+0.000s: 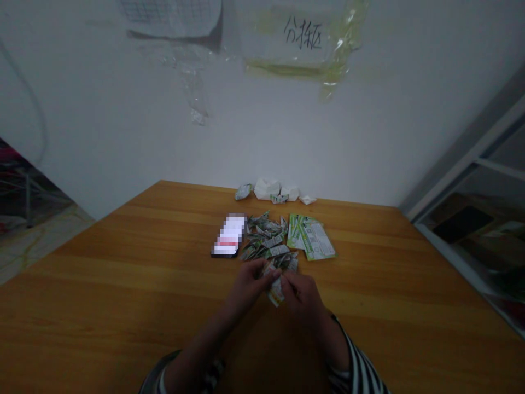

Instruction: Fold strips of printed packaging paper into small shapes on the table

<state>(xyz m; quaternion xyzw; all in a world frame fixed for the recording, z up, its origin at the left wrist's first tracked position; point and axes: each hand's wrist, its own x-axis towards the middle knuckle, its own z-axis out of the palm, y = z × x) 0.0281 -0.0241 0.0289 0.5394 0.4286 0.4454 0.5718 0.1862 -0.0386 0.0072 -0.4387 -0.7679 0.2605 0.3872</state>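
Note:
Both my hands meet over the wooden table point(123, 284), fingers pinched on one small folded piece of printed paper point(275, 293). My left hand point(248, 287) grips its left side and my right hand point(301, 293) its right side. Just beyond them lies a pile of several folded green-and-white paper pieces point(266, 241). To the right of the pile is a flat stack of green printed leaflets point(311, 236). To the pile's left a phone point(229, 236) lies with its screen lit.
Crumpled white paper scraps point(273, 190) sit at the table's far edge against the white wall. A taped note with handwriting point(302, 34) hangs on the wall. A metal-framed shelf point(476, 219) stands to the right, and the floor shows at left.

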